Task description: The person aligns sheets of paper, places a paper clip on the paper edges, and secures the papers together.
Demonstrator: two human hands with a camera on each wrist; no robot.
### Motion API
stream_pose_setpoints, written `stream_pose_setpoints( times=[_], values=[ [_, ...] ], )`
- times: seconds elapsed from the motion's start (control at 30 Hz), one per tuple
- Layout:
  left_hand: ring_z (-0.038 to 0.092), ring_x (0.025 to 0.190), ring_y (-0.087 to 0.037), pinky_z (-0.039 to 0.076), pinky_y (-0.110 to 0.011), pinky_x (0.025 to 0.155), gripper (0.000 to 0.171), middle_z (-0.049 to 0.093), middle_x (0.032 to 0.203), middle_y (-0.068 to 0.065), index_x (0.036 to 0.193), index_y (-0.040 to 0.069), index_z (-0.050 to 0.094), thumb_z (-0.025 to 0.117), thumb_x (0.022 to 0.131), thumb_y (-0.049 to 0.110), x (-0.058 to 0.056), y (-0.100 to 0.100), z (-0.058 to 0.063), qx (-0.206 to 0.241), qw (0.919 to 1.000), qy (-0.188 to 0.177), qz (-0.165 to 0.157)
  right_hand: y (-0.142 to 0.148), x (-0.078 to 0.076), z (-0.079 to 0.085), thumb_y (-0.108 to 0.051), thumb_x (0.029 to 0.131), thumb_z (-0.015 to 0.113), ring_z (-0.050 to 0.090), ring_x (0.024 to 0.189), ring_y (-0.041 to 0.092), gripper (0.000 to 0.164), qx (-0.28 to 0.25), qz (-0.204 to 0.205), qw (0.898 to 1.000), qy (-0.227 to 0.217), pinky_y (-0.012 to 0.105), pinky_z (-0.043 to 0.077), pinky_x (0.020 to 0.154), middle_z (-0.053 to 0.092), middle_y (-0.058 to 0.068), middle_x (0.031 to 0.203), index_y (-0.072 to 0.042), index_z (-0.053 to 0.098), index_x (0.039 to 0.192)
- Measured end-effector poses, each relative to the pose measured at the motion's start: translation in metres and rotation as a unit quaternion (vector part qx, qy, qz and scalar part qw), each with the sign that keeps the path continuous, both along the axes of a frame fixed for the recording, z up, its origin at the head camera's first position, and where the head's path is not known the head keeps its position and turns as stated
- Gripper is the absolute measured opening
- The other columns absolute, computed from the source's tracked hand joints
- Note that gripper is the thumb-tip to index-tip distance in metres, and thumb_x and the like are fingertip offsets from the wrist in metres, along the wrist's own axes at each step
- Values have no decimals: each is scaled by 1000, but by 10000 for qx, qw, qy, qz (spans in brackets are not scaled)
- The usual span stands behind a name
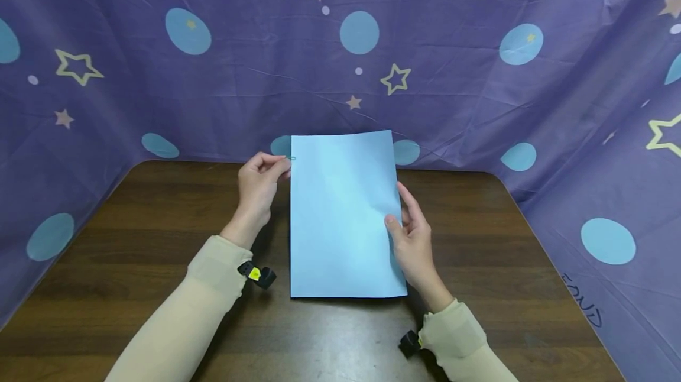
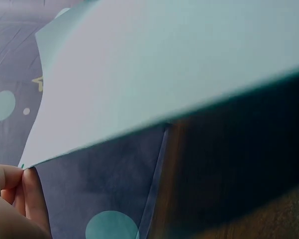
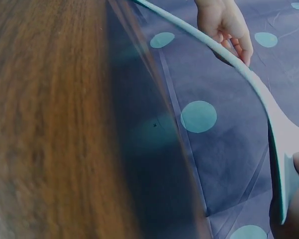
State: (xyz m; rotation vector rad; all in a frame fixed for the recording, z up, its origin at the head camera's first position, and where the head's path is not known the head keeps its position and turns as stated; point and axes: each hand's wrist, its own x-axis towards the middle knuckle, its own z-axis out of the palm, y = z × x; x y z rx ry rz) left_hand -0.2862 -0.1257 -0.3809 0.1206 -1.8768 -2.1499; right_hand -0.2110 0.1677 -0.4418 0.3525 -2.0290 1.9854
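A light blue stack of paper (image 1: pixel 343 216) stands raised above the table, its broad face toward the head camera. Its bowed edge (image 3: pixel 204 37) looks thicker than one sheet in the right wrist view. At the upper left edge, my left hand (image 1: pixel 258 184) pinches a small green paper clip (image 1: pixel 292 158), whose loop lies over the paper. Only a green speck of the clip shows beside the left fingertips (image 2: pixel 32 181). My right hand (image 1: pixel 414 240) grips the paper's right edge, thumb on the front face and fingers behind, partly hidden.
Under the paper lies a dark brown wooden table (image 1: pixel 479 240) with rounded far corners. A purple curtain (image 1: pixel 452 98) with blue dots and stars surrounds its back and sides. Each wrist carries a small black camera (image 1: pixel 260 275) on a strap.
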Motion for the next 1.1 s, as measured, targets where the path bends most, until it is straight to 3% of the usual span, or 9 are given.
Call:
stream_pose_setpoints(
  times=[0.17, 0.37, 0.53, 0.8, 0.97, 1.1],
  values=[
    [71, 86, -16, 61, -35, 92, 5, 74, 103, -5, 102, 7, 77, 76, 97, 8, 1, 0, 0, 75, 9998, 142, 114, -1, 0, -1, 7, 105, 58, 58, 95, 18, 70, -38, 27, 10000, 70, 20, 49, 69, 64, 14, 143, -31, 44, 163],
    [71, 86, -17, 60, -42, 96, 12, 74, 100, -4, 107, 2, 76, 76, 97, 7, 0, 1, 0, 50, 9997, 179, 147, -2, -1, -3, 7, 105, 59, 49, 78, 13, 68, 35, -87, 9997, 223, 19, 44, 64, 66, 13, 137, -29, 46, 162],
    [72, 85, -17, 61, -35, 93, 23, 76, 99, -4, 117, -4, 72, 76, 98, 9, 1, 3, 0, 10, 9997, 198, 144, -2, -1, -4, 6, 105, 59, 46, 76, 15, 68, 106, -105, 9994, 304, 20, 41, 61, 65, 10, 141, -31, 46, 161],
    [71, 89, -13, 59, -23, 85, 30, 76, 97, 1, 125, -1, 71, 76, 99, 13, 3, 8, -3, -112, 9997, 178, 129, -1, -1, -3, 3, 106, 60, 58, 110, 20, 67, 18, -63, 9995, 307, 21, 48, 71, 58, 6, 153, -32, 46, 161],
    [71, 94, -10, 59, -24, 86, 31, 77, 101, 2, 127, 2, 72, 76, 98, 12, 5, 11, -4, -317, 9991, 168, 221, -1, -1, -1, 3, 106, 59, 58, 117, 20, 67, 21, -90, 9995, 300, 22, 50, 77, 56, 4, 155, -32, 46, 161],
    [72, 97, -11, 59, -29, 92, 27, 77, 101, 2, 123, 5, 74, 77, 98, 14, 4, 12, -3, -401, 9985, 144, 338, -1, -1, -1, 7, 106, 57, 57, 130, 18, 69, 3, -47, 9996, 273, 21, 52, 86, 52, 2, 159, -33, 45, 161]
  ],
)
